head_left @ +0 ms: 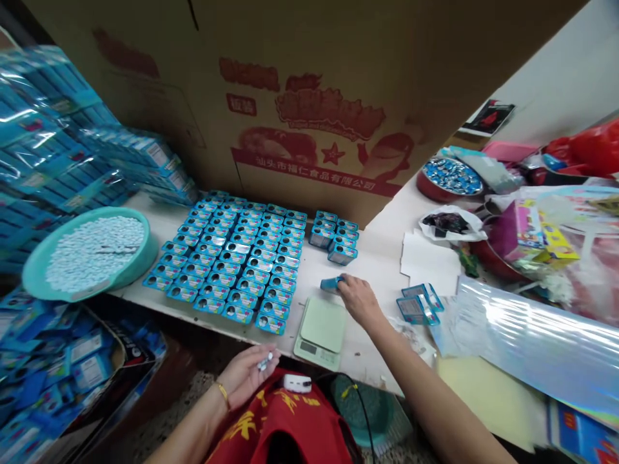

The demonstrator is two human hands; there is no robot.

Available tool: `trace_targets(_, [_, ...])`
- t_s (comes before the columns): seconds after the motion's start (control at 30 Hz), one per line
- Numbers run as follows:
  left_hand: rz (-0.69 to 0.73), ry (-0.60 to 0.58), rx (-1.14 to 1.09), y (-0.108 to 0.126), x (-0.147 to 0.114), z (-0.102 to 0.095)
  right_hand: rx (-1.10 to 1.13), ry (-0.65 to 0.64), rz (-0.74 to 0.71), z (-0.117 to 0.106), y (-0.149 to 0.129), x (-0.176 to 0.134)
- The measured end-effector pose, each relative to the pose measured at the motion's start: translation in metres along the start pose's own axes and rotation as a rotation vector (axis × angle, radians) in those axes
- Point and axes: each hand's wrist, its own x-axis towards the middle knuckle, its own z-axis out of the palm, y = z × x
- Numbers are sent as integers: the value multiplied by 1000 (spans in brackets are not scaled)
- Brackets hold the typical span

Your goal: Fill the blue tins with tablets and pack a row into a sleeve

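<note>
My right hand [358,299] grips a small blue box [330,283] by its end, just above the table and behind the pale green kitchen scale [321,328]. Nothing lies on the scale's platform. My left hand [249,374] is palm up near the table's front edge, its fingers curled around a few small white-and-blue pieces [264,364]. Rows of blue boxes [232,258] with dark round openings on top stand to the left of the scale. A smaller group of the same boxes [338,235] stands behind my right hand.
A turquoise basin [149,248] full of small white pieces sits at the left. Below it is a carton of blue boxes [91,367]. A big cardboard box [309,38] closes off the back. Flat blue packs [420,304] and shiny film [522,328] lie at right.
</note>
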Motion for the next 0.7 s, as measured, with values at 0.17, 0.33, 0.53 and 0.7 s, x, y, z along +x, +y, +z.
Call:
trace_targets(0.17, [-30, -62, 31, 0, 1, 16, 70, -65, -193, -17, -47, -38])
trace_targets(0.33, [-59, -155, 84, -2, 5, 27, 237, 32, -144, -23, -88, -57])
trace_targets(0.53, [-63, -228, 132, -13, 2, 17, 527, -143, -280, -31, -150, -70])
trace_targets(0.7, [-160, -256, 167, -17, -7, 3, 638, -268, -343, -17, -157, -70])
